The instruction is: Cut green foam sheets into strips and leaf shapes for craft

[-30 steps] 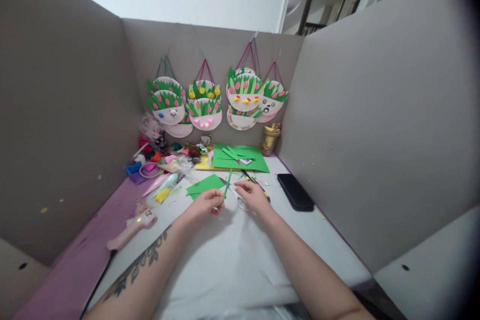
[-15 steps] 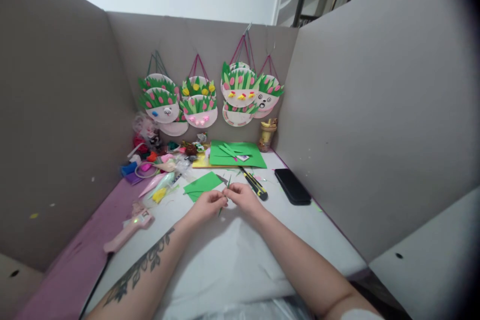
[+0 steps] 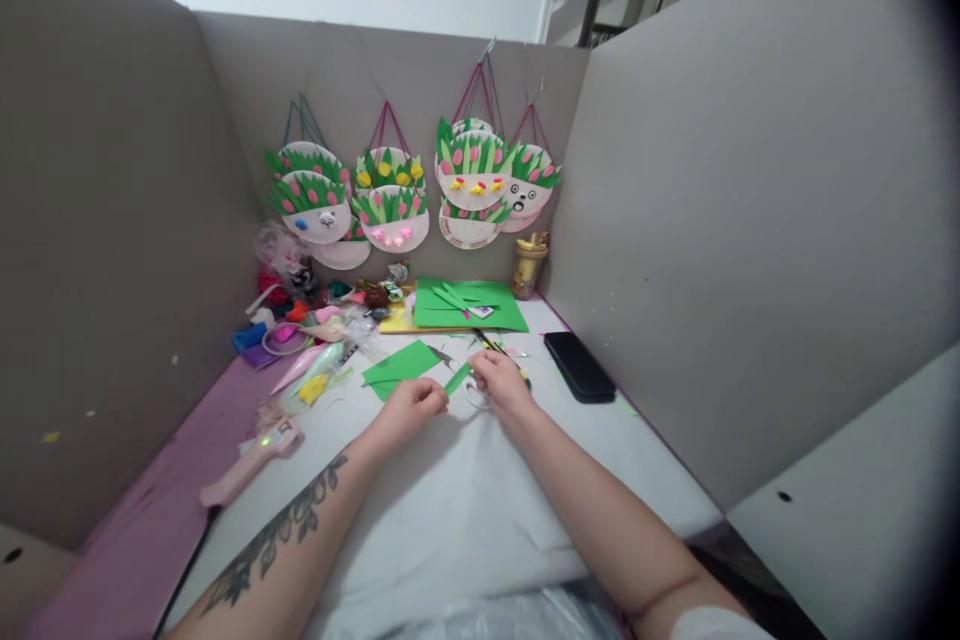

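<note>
Green paper strip [image 3: 456, 379] is pinched between the left hand [image 3: 409, 409] and right hand [image 3: 501, 382], just in front of the green sheet [image 3: 397, 366]; shaping it seems underway, needing 2 steady grips.

my left hand [image 3: 409, 407] and right hand [image 3: 501, 382] pinch a green paper strip [image 3: 457, 379] between them over the white table [image 3: 465, 510], phone [image 3: 578, 366] near right
</note>
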Available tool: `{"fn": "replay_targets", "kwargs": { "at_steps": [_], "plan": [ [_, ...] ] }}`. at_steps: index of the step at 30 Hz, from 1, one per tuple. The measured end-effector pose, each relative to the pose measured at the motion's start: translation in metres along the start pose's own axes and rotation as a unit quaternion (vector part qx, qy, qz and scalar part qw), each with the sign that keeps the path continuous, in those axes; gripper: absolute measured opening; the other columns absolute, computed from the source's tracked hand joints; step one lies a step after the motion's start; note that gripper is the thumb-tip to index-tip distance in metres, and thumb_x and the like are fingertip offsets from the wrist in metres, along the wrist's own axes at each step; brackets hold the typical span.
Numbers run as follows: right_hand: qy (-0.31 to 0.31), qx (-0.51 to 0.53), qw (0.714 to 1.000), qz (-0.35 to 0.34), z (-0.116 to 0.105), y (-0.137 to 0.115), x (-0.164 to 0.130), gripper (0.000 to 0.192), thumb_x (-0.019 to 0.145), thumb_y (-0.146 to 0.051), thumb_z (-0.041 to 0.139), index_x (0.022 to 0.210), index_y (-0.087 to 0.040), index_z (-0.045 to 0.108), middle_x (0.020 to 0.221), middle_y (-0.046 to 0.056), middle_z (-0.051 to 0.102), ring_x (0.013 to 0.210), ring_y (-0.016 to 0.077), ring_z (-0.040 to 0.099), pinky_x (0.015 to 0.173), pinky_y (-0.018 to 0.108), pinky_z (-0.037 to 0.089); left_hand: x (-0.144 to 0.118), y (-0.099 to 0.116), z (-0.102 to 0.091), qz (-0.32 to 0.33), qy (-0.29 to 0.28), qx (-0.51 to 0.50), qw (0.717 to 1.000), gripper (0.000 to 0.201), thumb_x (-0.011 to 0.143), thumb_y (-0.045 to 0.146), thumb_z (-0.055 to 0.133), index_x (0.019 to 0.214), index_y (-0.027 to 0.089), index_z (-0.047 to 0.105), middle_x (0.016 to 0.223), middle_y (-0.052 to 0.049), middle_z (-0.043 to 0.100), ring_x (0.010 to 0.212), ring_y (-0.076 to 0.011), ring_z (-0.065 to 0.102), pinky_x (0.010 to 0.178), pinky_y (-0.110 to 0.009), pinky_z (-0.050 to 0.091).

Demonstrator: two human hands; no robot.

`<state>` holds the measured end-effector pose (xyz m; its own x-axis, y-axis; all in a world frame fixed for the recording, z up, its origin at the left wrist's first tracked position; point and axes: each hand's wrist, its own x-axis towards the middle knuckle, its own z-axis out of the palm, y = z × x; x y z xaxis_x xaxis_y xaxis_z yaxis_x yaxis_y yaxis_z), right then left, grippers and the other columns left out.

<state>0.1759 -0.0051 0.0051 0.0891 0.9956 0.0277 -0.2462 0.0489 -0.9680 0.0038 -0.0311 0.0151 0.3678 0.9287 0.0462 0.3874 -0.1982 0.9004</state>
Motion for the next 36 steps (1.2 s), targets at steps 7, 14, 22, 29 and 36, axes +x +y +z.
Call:
{"fn": "replay_targets", "kwargs": {
  "at_steps": [7,14,22,29,36],
  "plan": [
    [0.056,0.047,0.997,-0.02,-0.012,-0.008,0.009,0.027,0.056,-0.033,0.067,0.05,-0.019,0.044,0.038,-0.008,0.038,0.037,0.0051,0.027,0.038,0.02,0.015,0.0,0.001,-0.005,-0.005,0.007,-0.017,1.0,0.02,0.07,0.033,0.049,0.064,0.016,0.058,0.063,0.0,0.063,0.061,-0.0136,0.054,0.062,-0.024,0.039],
    [0.143,0.058,0.985,-0.077,-0.035,-0.013,0.022,0.023,0.057,-0.032,0.066,0.054,-0.019,0.047,0.042,-0.008,0.039,0.04,0.0061,0.029,0.039,0.02,0.016,0.004,-0.011,-0.01,-0.011,0.049,0.025,0.998,0.022,0.07,0.033,0.047,0.063,0.016,0.059,0.063,-0.002,0.063,0.062,-0.0157,0.055,0.061,-0.025,0.039],
    [0.078,-0.094,0.984,-0.129,-0.02,-0.005,0.01,0.025,0.069,-0.035,0.063,0.056,-0.018,0.05,0.046,-0.007,0.04,0.046,0.0082,0.033,0.045,0.022,0.026,0.001,-0.003,-0.004,0.013,0.041,0.057,0.997,0.032,0.077,0.044,0.048,0.071,0.016,0.062,0.07,-0.003,0.065,0.069,-0.0173,0.056,0.063,-0.025,0.039],
    [-0.069,-0.054,0.996,-0.015,0.005,0.009,-0.005,0.03,0.063,-0.041,0.07,0.059,-0.018,0.052,0.044,-0.006,0.047,0.041,0.0072,0.036,0.042,0.021,0.024,0.002,-0.01,0.002,0.052,0.095,0.077,0.991,0.031,0.083,0.042,0.043,0.071,0.017,0.058,0.069,-0.002,0.062,0.069,-0.0166,0.055,0.067,-0.026,0.039],
    [-0.074,0.112,0.985,0.112,0.014,0.016,-0.008,0.033,0.056,-0.033,0.079,0.063,-0.018,0.051,0.048,-0.006,0.051,0.042,0.0058,0.045,0.036,0.015,0.028,0.0,-0.008,0.002,0.102,0.102,0.192,0.971,0.026,0.086,0.035,0.043,0.077,0.019,0.061,0.076,-0.004,0.063,0.073,-0.0181,0.054,0.069,-0.028,0.039]
  ]
}}
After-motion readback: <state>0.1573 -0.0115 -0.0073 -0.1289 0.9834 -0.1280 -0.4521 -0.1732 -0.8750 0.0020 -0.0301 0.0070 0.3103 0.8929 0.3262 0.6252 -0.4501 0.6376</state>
